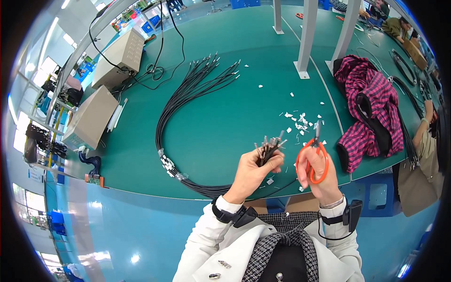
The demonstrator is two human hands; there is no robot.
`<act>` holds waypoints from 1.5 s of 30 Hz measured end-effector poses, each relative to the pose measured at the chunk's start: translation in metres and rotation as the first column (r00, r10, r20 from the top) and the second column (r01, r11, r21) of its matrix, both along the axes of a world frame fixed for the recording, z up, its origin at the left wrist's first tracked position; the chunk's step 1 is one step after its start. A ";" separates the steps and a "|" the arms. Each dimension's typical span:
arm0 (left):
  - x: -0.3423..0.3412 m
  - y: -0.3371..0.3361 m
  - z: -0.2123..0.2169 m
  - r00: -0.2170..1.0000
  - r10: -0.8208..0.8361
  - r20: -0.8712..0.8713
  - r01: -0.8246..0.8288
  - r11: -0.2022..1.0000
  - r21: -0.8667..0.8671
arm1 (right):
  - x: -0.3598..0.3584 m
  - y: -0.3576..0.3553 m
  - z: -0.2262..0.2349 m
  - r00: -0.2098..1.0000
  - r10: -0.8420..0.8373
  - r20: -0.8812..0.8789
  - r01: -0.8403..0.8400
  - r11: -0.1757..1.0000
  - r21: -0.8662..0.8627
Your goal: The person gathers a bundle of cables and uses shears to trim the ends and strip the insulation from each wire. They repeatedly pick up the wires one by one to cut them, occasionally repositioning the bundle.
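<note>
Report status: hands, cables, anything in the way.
Left hand gripping bunched black cable ends. Right hand holding orange-handled scissors, tips pointing away from body. White scraps littering green table around the tips.

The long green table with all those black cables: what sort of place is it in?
It looks like a factory workshop, perhaps for cable work. The long green table carries a bundle of black cables, small white scraps lie scattered there, and the right hand holds orange-handled scissors.
</note>
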State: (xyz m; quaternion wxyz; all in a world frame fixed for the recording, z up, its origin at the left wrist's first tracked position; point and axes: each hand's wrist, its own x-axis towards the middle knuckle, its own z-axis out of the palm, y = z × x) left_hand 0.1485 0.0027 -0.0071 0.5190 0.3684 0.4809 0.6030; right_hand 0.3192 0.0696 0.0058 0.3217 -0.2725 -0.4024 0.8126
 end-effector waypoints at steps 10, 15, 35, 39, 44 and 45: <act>0.001 0.000 0.004 0.991 -0.136 -0.003 0.135 0.988 -0.074 | -0.022 0.017 0.008 0.996 -0.083 -0.024 0.086 0.989 0.117; 0.003 0.002 0.002 0.996 -0.084 0.016 0.085 0.994 -0.069 | -0.020 0.015 0.002 1.000 -0.001 -0.018 0.002 1.000 0.030; 0.002 0.003 0.012 0.996 -0.076 0.055 0.074 0.997 0.034 | -0.020 0.013 -0.009 0.986 0.146 -0.082 -0.143 0.989 0.041; -0.001 0.001 0.017 0.995 -0.074 0.069 0.075 0.997 -0.015 | -0.017 0.005 -0.015 0.986 0.165 -0.020 -0.165 0.986 -0.016; 0.001 0.003 0.000 0.996 -0.093 -0.009 0.094 0.992 0.080 | -0.013 0.004 -0.012 0.987 0.029 -0.157 -0.048 0.991 -0.121; 0.003 0.003 0.002 0.995 -0.099 -0.006 0.099 0.992 0.080 | -0.013 0.006 -0.008 0.992 0.031 -0.123 -0.041 0.996 -0.075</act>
